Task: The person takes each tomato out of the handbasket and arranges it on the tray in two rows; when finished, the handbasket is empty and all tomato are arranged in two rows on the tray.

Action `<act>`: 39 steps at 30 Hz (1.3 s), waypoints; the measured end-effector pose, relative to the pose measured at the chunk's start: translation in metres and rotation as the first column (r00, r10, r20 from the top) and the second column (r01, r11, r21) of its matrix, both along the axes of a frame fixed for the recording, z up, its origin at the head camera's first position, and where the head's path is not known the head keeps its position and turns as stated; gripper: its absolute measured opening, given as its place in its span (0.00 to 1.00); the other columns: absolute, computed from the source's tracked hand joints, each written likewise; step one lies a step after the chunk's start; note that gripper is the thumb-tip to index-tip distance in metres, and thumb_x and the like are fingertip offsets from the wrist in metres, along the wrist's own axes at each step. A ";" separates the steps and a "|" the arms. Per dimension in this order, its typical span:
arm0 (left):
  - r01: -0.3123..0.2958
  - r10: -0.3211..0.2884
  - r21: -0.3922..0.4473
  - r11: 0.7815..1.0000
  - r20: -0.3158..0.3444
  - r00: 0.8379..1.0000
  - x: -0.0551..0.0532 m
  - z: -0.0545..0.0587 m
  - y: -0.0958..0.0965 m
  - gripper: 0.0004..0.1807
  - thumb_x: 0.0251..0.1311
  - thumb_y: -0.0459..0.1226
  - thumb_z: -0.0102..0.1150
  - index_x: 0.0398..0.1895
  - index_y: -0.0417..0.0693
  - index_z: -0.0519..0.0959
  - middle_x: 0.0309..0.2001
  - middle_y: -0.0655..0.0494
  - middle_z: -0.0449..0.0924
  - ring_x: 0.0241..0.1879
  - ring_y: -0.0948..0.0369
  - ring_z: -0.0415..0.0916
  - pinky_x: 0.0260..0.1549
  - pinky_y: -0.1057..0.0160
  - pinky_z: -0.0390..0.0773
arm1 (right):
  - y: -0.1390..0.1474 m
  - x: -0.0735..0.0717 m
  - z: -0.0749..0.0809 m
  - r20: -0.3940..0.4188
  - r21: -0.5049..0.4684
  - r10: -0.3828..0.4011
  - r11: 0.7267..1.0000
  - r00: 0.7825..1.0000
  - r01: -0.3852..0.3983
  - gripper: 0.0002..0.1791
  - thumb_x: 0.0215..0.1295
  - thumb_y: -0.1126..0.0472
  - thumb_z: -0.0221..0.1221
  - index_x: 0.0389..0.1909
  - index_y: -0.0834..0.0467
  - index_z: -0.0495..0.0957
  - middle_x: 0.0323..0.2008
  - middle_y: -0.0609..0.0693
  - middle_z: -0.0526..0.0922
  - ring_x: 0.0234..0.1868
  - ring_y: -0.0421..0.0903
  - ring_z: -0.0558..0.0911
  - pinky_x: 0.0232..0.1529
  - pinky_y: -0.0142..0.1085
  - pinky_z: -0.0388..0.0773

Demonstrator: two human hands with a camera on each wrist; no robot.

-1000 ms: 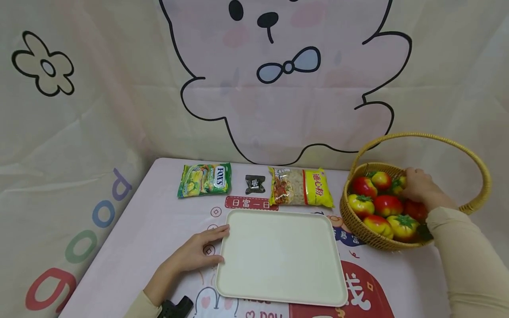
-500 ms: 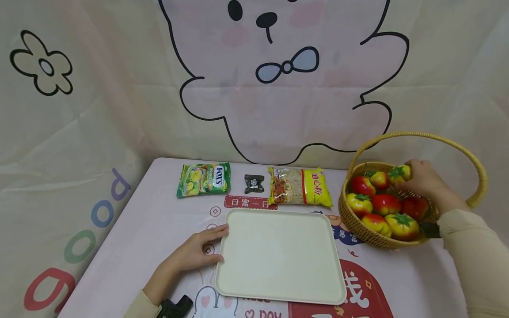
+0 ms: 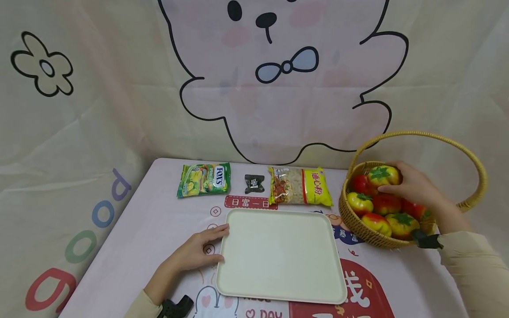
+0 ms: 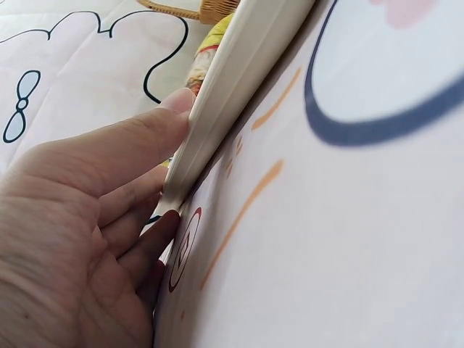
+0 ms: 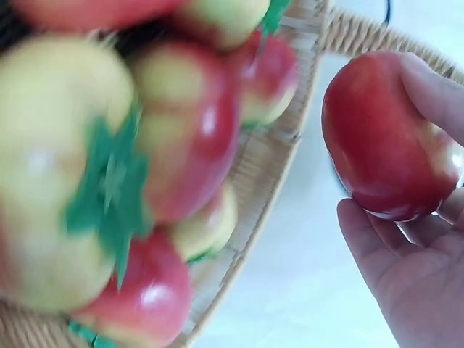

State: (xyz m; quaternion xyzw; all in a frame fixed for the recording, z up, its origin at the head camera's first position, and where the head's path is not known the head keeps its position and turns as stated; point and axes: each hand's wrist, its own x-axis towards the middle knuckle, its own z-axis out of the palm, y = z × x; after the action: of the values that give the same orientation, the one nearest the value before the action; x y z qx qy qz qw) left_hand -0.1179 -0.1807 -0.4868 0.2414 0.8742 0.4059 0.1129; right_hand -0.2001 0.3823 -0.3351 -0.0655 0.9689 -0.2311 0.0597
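Observation:
A red and yellow tomato (image 3: 382,176) with a green leafy top is gripped by my right hand (image 3: 419,187), at the back of the wicker basket (image 3: 355,227). In the right wrist view, thumb and fingers curl round the held tomato (image 5: 377,138), raised beside the basket's rim. Several similar tomatoes (image 3: 386,205) fill the basket. My left hand (image 3: 192,254) lies at the left edge of a cream tray (image 3: 280,256). In the left wrist view, its thumb and extended fingers (image 4: 141,148) touch the tray's outer rim.
Behind the tray lie a green FOX'S candy bag (image 3: 204,179), a small black wrapped packet (image 3: 254,183) and a yellow pasta bag (image 3: 300,186). The basket's tall handle (image 3: 417,133) arches above it. A printed cloth backdrop (image 3: 286,115) stands behind the table.
My right hand has lifted the tomato from the basket's back right, then moved left with it above the others. My left hand stays at the tray's edge.

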 end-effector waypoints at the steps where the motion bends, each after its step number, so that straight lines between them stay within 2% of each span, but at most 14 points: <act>1: -0.001 0.001 -0.001 1.000 0.002 1.000 0.000 0.000 0.000 0.40 0.48 0.52 0.69 0.66 0.55 0.68 0.70 0.66 0.62 0.71 0.56 0.57 0.68 0.50 0.59 | -0.005 0.003 0.000 -0.004 -0.007 0.002 1.000 1.000 -0.002 0.47 0.60 0.43 0.61 0.67 0.67 0.51 0.54 0.68 0.66 0.50 0.64 0.70 0.46 0.60 0.76; 7: -0.001 0.002 -0.008 1.000 0.015 1.000 -0.001 0.001 0.001 0.40 0.48 0.52 0.69 0.67 0.56 0.68 0.70 0.67 0.61 0.71 0.57 0.56 0.68 0.50 0.59 | -0.033 0.015 -0.004 -0.023 -0.076 -0.007 0.997 1.000 0.005 0.47 0.60 0.43 0.61 0.70 0.64 0.51 0.60 0.69 0.63 0.55 0.67 0.67 0.51 0.66 0.72; 16: 0.017 -0.017 -0.011 1.000 -0.017 1.000 -0.005 0.000 -0.001 0.40 0.48 0.54 0.68 0.66 0.55 0.69 0.69 0.66 0.62 0.71 0.56 0.57 0.68 0.50 0.60 | -0.078 0.029 -0.016 -0.096 -0.171 -0.001 0.985 0.995 -0.016 0.43 0.60 0.48 0.63 0.69 0.59 0.54 0.59 0.66 0.65 0.53 0.63 0.69 0.47 0.60 0.78; 21: 0.028 -0.029 -0.002 1.000 -0.040 0.999 -0.006 -0.001 0.000 0.40 0.48 0.54 0.68 0.66 0.53 0.69 0.69 0.64 0.63 0.70 0.55 0.58 0.67 0.50 0.61 | -0.104 0.036 -0.028 -0.100 -0.238 0.007 0.971 0.995 -0.031 0.44 0.58 0.47 0.64 0.70 0.56 0.55 0.59 0.65 0.65 0.54 0.61 0.69 0.50 0.58 0.78; 26: 0.032 -0.032 -0.003 0.999 -0.034 0.999 -0.006 -0.002 -0.001 0.40 0.48 0.54 0.68 0.66 0.54 0.69 0.69 0.65 0.63 0.70 0.55 0.58 0.68 0.51 0.60 | -0.130 0.037 -0.048 -0.088 -0.334 0.042 0.940 0.995 -0.070 0.42 0.57 0.48 0.65 0.69 0.55 0.56 0.60 0.62 0.66 0.53 0.57 0.71 0.49 0.49 0.79; 31: 0.028 -0.028 0.000 1.000 -0.044 0.999 -0.004 -0.002 -0.003 0.40 0.48 0.54 0.68 0.66 0.53 0.69 0.69 0.65 0.63 0.70 0.55 0.58 0.68 0.50 0.59 | -0.162 0.036 -0.068 -0.046 -0.421 0.077 0.902 0.996 -0.090 0.43 0.55 0.47 0.66 0.68 0.54 0.59 0.62 0.60 0.66 0.57 0.57 0.71 0.56 0.52 0.76; 39: 0.024 -0.024 -0.002 1.000 -0.044 0.999 -0.002 -0.003 -0.003 0.40 0.48 0.54 0.68 0.66 0.54 0.69 0.70 0.66 0.62 0.70 0.56 0.58 0.68 0.52 0.60 | -0.211 0.032 -0.084 0.035 -0.531 0.120 0.843 0.992 -0.083 0.44 0.53 0.47 0.68 0.69 0.51 0.59 0.62 0.56 0.68 0.58 0.55 0.71 0.57 0.50 0.76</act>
State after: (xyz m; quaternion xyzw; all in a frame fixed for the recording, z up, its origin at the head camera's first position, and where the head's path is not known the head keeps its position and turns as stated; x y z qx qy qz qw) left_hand -0.1199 -0.1838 -0.4900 0.2607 0.8738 0.3985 0.0987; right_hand -0.1681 0.1710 -0.4190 -0.1226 0.8606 -0.4871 0.0840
